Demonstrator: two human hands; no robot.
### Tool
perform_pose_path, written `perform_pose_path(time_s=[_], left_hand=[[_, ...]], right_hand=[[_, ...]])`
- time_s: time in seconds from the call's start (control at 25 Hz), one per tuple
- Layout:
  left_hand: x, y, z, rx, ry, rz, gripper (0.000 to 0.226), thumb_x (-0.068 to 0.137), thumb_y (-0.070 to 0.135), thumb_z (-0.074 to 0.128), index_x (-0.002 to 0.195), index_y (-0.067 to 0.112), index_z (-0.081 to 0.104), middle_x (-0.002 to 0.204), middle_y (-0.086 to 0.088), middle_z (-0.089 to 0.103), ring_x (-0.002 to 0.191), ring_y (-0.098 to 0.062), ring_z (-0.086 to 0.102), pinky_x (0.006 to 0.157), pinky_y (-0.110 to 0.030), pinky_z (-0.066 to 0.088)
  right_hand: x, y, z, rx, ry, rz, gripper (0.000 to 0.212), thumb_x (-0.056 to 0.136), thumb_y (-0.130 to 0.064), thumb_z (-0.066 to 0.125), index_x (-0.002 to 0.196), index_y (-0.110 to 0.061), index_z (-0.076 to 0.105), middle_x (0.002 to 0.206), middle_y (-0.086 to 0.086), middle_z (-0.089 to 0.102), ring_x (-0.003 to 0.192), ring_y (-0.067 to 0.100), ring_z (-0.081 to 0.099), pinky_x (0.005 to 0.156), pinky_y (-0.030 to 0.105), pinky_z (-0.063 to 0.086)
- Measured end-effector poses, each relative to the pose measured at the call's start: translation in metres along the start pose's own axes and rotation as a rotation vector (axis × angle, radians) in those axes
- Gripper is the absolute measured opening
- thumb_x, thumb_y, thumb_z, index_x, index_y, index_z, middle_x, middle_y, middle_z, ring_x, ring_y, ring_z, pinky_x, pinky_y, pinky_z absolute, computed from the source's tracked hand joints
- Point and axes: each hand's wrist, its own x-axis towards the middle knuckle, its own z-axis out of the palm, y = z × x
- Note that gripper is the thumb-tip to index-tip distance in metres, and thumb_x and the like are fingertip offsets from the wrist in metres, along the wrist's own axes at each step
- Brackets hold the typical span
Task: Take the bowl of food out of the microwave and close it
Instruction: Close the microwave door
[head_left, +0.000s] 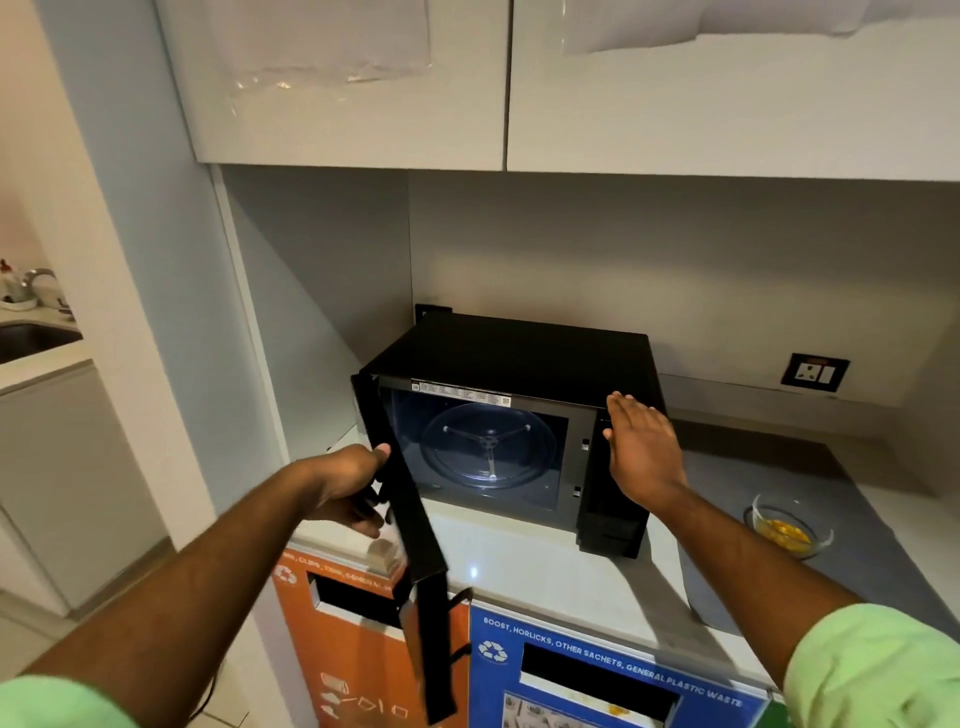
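Note:
The black microwave (524, 358) stands on the counter with its door (415, 525) swung wide open towards me. Inside, the glass turntable (488, 447) is bare. My left hand (353, 488) grips the outer side of the open door, fingers curled round it. Fingers together and flat, my right hand (641, 447) rests against the control panel at the microwave's upper right front and holds nothing. A clear glass bowl of yellow food (787, 527) sits on the counter to the right of the microwave.
White wall cabinets (506, 83) hang above. A wall socket (814, 371) is at the back right. Below the counter edge are an orange recycling bin (337, 649) and a blue one (597, 675). A sink with a tap (36, 312) lies far left.

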Motion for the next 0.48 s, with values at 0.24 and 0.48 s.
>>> perform_pose_path(time_s=[0.24,0.48], left_hand=[[0.036,0.043,0.067,0.285,0.312,0.148,0.069,0.104,0.044,0.023,0.157,0.001,0.013,0.167,-0.023,0.003,0.153,-0.039,0.012,0.123,-0.048,0.018],[0.071,0.074,0.100,0.570,0.564,0.417,0.076,0.103,0.037,0.029,0.155,0.003,-0.015,0.165,-0.017,-0.024,0.154,-0.035,-0.017,0.126,-0.047,0.002]], right_hand=[[0.000,0.008,-0.001,0.005,-0.048,-0.044,0.062,0.102,-0.029,0.045,0.157,-0.016,0.021,0.165,0.004,0.026,0.153,0.021,0.022,0.124,0.038,0.014],[0.005,0.019,-0.012,0.131,-0.087,-0.104,0.057,0.105,-0.044,0.026,0.157,-0.020,0.023,0.166,-0.001,0.024,0.154,0.016,0.018,0.120,0.031,0.009]])
